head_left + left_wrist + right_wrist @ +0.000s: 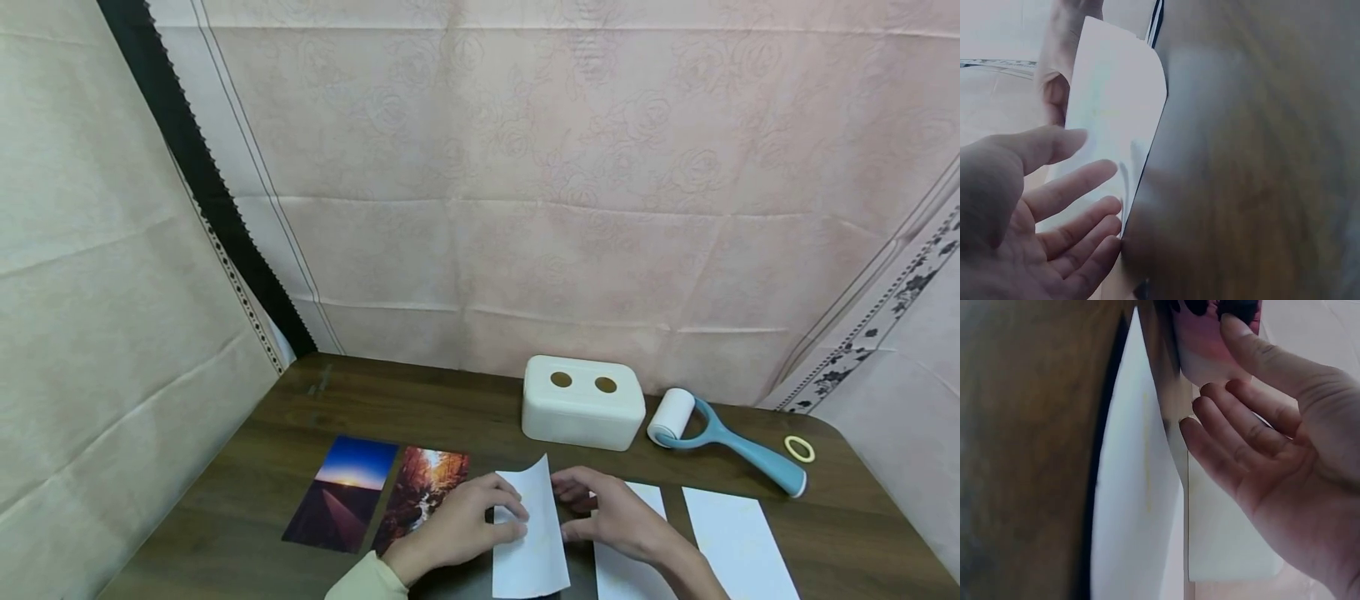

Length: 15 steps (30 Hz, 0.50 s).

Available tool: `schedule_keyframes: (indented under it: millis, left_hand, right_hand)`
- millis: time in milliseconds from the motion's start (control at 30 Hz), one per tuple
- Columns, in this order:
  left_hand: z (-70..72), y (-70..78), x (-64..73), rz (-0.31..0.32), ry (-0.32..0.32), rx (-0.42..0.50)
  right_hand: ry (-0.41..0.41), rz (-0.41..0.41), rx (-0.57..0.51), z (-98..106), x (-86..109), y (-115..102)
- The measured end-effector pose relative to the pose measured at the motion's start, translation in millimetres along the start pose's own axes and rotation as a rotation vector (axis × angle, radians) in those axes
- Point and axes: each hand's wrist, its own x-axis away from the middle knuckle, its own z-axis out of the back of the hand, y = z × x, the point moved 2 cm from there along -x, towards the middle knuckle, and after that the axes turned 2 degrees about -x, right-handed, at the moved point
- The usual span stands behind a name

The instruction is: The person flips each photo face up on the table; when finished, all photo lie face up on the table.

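A curved white-backed photo print point(534, 533) stands between my two hands, its far end curling up. My left hand point(476, 521) is at its left side with fingers loosely bent; in the left wrist view, the fingers point(1079, 187) lie against or just over the white face. On the other side, my right hand point(618, 518) has its thumb and fingers apart, near the print's right edge. The right wrist view has a pink and black printed face point(1204, 347) behind my thumb; contact there is unclear. Under the right forearm lies another white sheet point(622, 571).
Two photo prints, a sunset road point(345, 492) and a red forest point(427, 483), lie at left. Farther right is a white sheet point(738, 542). Behind stand a white box point(581, 408) with two holes, a blue-handled lint roller point(731, 437) and a yellow ring point(799, 449).
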Motion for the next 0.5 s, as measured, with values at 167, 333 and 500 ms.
schedule_keyframes:
  millis: [167,333,500]
  left_hand:
    - [-2.2,-1.0,0.7,0.041,0.041,0.083]
    - [-3.9,0.8,0.0,0.093,0.063,0.145]
    - [-5.3,4.4,-0.7,0.154,0.084,0.194]
  right_hand:
    - [-0.017,0.019,-0.033,-5.2,-0.2,-5.8]
    - [-0.027,0.028,-0.062,-11.2,-0.8,-9.8]
    - [-0.019,0.057,-0.078,-17.2,-1.4,-12.6]
